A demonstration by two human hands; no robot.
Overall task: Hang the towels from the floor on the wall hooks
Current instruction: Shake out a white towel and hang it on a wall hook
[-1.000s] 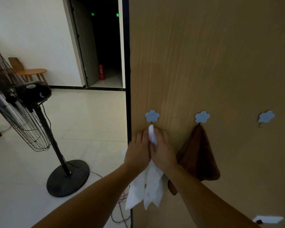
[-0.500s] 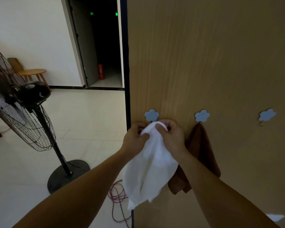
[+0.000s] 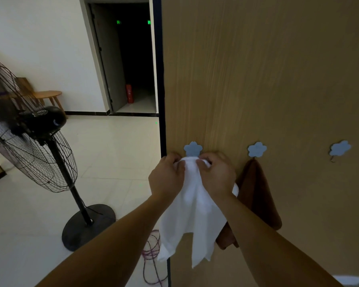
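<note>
Pinching the white towel [image 3: 193, 208] by its top edge, left hand [image 3: 167, 177] and right hand [image 3: 216, 175] bunch the thin, soft cloth right under the left blue flower-shaped hook [image 3: 192, 148] on the wood-grain wall [image 3: 257, 69]; I'd say it's not hooked yet. One done: the plush brown towel [image 3: 257, 195] hangs limp from the middle hook [image 3: 257, 149]. And the right hook [image 3: 339, 148] is bare. More towels to come? None in view.

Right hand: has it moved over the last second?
Yes: the right hand rose closer to the leftmost hook and shifted slightly right, toward the brown towel.
</note>
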